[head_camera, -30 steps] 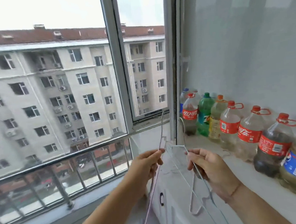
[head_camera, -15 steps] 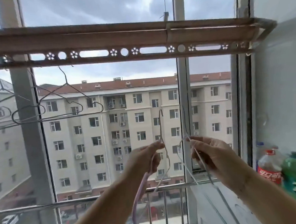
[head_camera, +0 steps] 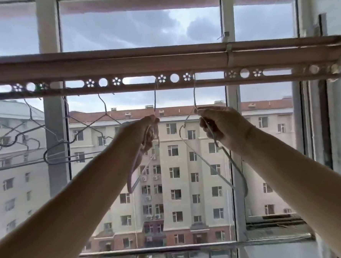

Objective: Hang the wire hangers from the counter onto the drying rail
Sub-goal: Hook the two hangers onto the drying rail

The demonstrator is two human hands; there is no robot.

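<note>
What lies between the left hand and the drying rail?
Only the wire neck of the pink hanger, from left hand to drying rail; head view.

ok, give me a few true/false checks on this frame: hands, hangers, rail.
1. The left hand grips a lilac hanger, the right hand a white hanger. True.
2. The right hand is open, empty. False: it grips the white hanger.
3. Both hands are below the drying rail. True.
4. The drying rail carries no other hangers. False: several dark hangers hang at its left.
</note>
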